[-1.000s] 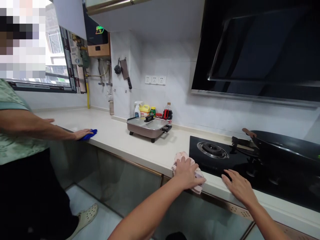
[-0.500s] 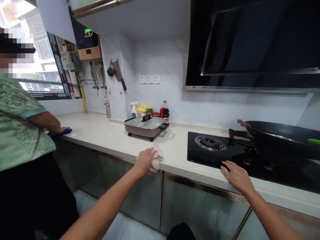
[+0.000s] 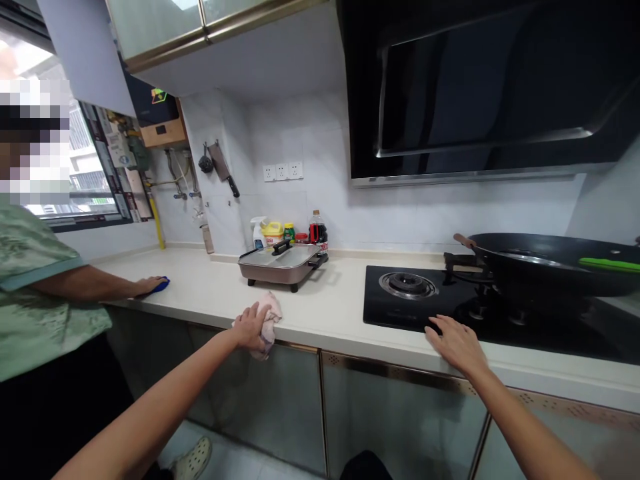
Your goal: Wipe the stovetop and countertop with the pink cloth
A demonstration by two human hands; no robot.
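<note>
My left hand [image 3: 251,327] is closed on a pale pink cloth [image 3: 270,312], pressed to the front edge of the white countertop [image 3: 330,310]. Part of the cloth hangs over that edge. Just behind it stands an electric pan [image 3: 280,272] with a glass lid. My right hand [image 3: 457,343] lies with its fingers spread at the front edge of the black gas stove [image 3: 395,315], holding nothing.
A black wok [image 3: 530,267] with a green-handled tool [image 3: 607,265] sits on the stove's right side. Bottles, among them a dark sauce bottle [image 3: 317,230], line the wall. At left, another person [image 3: 40,280] presses a blue cloth [image 3: 161,285] on the counter. A range hood [image 3: 475,100] hangs above.
My left hand has slid left along the counter edge with the cloth. My right hand stays by the stove. The other person's hand and blue cloth have moved right, and the view has shifted.
</note>
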